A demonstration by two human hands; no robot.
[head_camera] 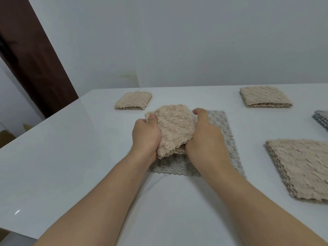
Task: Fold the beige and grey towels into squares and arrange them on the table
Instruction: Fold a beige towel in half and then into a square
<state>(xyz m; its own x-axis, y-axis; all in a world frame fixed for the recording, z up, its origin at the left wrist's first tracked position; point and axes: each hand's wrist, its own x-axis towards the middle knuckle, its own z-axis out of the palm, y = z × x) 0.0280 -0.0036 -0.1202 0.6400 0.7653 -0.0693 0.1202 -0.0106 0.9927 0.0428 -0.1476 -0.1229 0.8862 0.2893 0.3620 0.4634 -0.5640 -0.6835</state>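
Beige towel (pixel 173 129), already doubled into a thick, roughly square bundle with its layered edges showing at the near end, is being held between both hands over the middle of the table (pixel 71 157). Its left edge is being gripped by the left hand (pixel 145 134), the thumb being pressed on top of the cloth and the fingers being curled beneath it. Its right side is being clasped by the right hand (pixel 204 137), whose fingers are being hidden under the bundle while the thumb is being kept raised just off the fabric. Directly below, a grey towel (pixel 222 132) is being left spread flat, its near edge being partly covered by the wrists; whether the bundle is resting on it or being held just above it cannot be told. Farther back, a folded beige square (pixel 133 101) is being kept at the left and a second folded beige square (pixel 265 97) at the right, well apart. Near the right edge, a beige stack (pixel 301 167) of larger unfolded pieces is being kept, with a grey pile (pixel 321 119) beyond it being cut off by the frame. Behind the table, a pale wall (pixel 177 41) and a dark brown panel (pixel 30 50) are being shown.
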